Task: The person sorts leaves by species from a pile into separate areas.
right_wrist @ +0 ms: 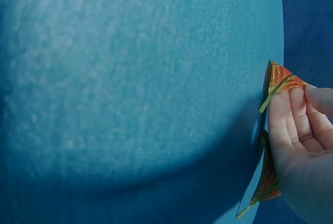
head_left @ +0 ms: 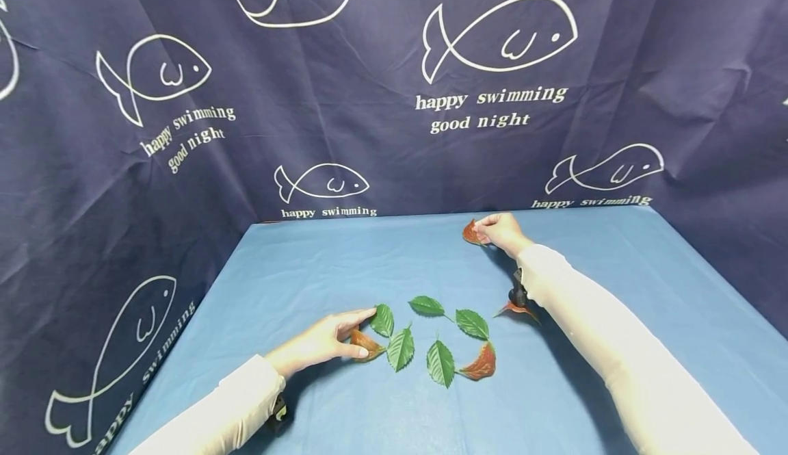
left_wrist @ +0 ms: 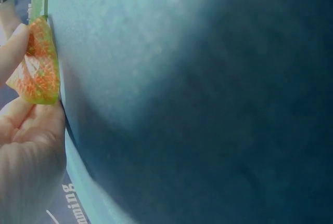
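On the left of a ring of leaves, my left hand (head_left: 326,339) has its thumb and fingers around a red-brown leaf (head_left: 367,345), which also shows in the left wrist view as an orange leaf (left_wrist: 41,65). Beside its fingertips lies a green leaf (head_left: 383,320). Farther back, near the table's far edge, my right hand (head_left: 501,230) pinches a red leaf (head_left: 471,232) between thumb and fingers; the right wrist view shows this leaf (right_wrist: 283,78) at the fingertips of that hand (right_wrist: 307,141).
Green leaves (head_left: 426,306) and a red leaf (head_left: 481,362) form the rest of the ring on the blue table (head_left: 345,256). Another red leaf (head_left: 517,308) lies under my right wrist. A dark cloth with white fish (head_left: 501,51) hangs behind.
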Demonstrator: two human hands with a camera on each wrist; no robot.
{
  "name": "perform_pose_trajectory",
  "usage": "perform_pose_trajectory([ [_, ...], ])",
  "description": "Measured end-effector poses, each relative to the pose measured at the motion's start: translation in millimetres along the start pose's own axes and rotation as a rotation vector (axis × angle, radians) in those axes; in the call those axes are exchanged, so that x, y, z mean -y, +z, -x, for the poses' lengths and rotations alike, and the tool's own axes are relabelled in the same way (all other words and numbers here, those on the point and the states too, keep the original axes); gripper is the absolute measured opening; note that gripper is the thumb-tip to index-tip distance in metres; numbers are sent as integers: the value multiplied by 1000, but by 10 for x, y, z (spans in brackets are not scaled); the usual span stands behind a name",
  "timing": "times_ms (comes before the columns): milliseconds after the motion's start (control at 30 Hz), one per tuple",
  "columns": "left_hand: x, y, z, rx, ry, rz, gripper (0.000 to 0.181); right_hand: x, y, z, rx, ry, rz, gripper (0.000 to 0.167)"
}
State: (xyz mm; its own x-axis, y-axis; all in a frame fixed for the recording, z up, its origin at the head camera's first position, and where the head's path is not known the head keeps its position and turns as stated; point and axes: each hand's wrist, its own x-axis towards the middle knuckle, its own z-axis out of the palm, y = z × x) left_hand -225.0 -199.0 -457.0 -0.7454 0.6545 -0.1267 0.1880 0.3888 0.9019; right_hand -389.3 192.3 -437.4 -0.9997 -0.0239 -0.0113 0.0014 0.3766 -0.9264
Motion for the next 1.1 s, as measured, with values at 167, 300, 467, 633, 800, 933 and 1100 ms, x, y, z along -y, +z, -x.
perform_pose_trajectory([
  [167,-1,-3,0,-1,0,-3,77,25,-22,12,-20,-11,5,25],
  [300,0,-5,0,-1,-4,3,77,51,-52,16,-28,-21,38,25],
  [467,-12,-3,-4,0,-10,1,77,58,-95,14,-44,-32,98,25],
  [633,-13,-3,-4,3,-14,-4,78,32,-147,24,-49,-34,93,25],
  [800,-15,-5,-6,4,-18,-6,77,4,-174,21,-43,-29,67,25],
  [933,-15,-3,-4,5,-19,2,77,14,-171,26,-27,-20,25,28],
  [1100,-28,-3,0,7,-22,-4,77,31,-185,35,-18,-1,0,29],
])
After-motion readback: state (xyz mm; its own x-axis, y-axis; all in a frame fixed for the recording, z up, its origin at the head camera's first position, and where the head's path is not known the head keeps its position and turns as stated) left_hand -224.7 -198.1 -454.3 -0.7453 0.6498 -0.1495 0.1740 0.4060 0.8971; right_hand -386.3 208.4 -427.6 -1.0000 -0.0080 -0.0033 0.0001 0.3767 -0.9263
